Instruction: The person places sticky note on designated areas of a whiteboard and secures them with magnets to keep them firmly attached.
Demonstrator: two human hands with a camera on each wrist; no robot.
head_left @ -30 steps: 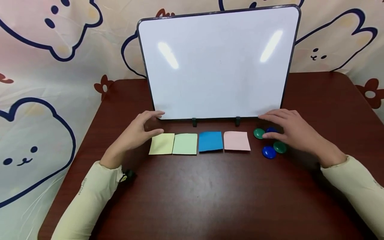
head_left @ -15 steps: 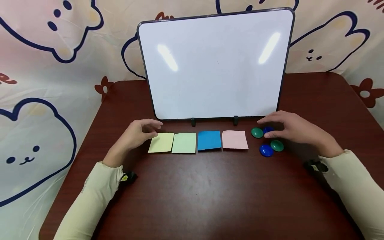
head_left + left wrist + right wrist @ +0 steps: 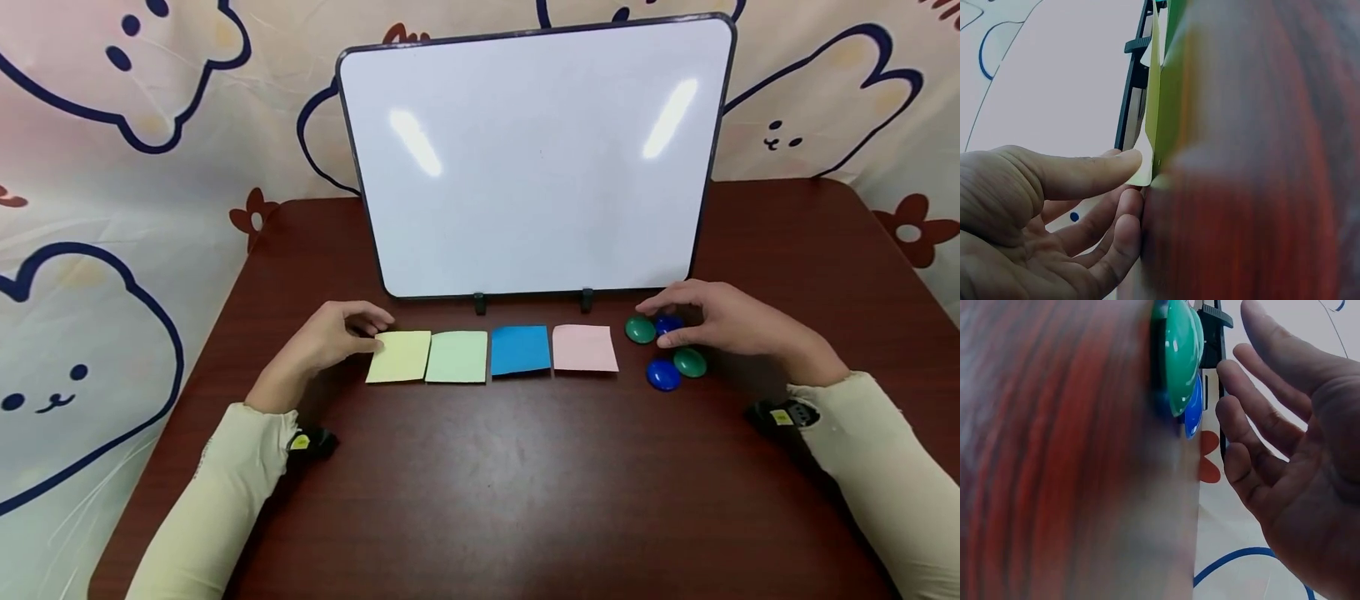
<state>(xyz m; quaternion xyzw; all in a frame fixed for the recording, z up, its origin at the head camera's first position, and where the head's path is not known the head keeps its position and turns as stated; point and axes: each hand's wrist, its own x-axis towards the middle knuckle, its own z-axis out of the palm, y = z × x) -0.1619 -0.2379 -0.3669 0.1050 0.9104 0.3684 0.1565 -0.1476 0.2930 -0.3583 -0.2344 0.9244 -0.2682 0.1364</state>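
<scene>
My left hand [image 3: 333, 337] is at the left edge of a yellow sticky note [image 3: 401, 358]. In the left wrist view the thumb lies on the sticky note's lifted corner [image 3: 1145, 164], with curled fingers behind it, pinching it. A pale green sticky note [image 3: 457, 358], a blue one and a pink sticky note [image 3: 585, 348] continue the row rightward. My right hand [image 3: 727, 325] hovers over several round glossy magnets, among them a green magnet [image 3: 640, 329] and a blue magnet [image 3: 663, 375]. Its fingers are loosely bent, apart from the magnets in the right wrist view, holding nothing.
A whiteboard [image 3: 536, 167] stands behind the notes on small black feet [image 3: 480, 304]. The dark red-brown table [image 3: 487, 500] extends toward me. A curtain [image 3: 90, 192] printed with cartoon animals hangs behind and to the left.
My left hand has come down and back from the whiteboard's corner onto the yellow sticky note's edge, closing thumb and fingers. My right hand has drawn slightly closer to the magnets.
</scene>
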